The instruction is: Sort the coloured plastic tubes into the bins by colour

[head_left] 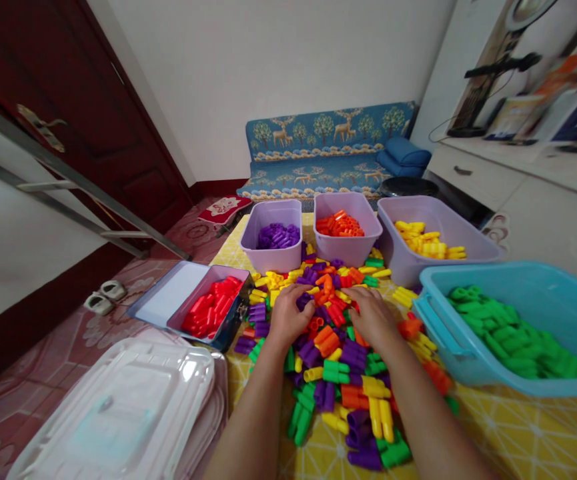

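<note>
A mixed pile of plastic bullet-shaped building blocks point(336, 370) in purple, green, yellow, orange and red spreads over the table. My left hand point(289, 316) reaches into its far part, thumb and fingers apart, with purple blocks showing in the gap; no firm grip is visible. Across from it, my right hand point(371, 316) rests over the pile with fingers bent and apart, near orange and red blocks point(337, 312). The undersides of both hands are hidden. Behind the pile stand lilac bins holding purple blocks point(279, 235), orange blocks point(341, 225) and yellow blocks point(425, 240).
At right, a turquoise bin point(448, 333) holds green blocks point(513, 333). A hinged box point(161, 300) on the left contains red blocks point(213, 307). White lids point(118, 400) are stacked nearer me. A patterned sofa point(318, 150) stands beyond the yellow-covered table point(518, 433).
</note>
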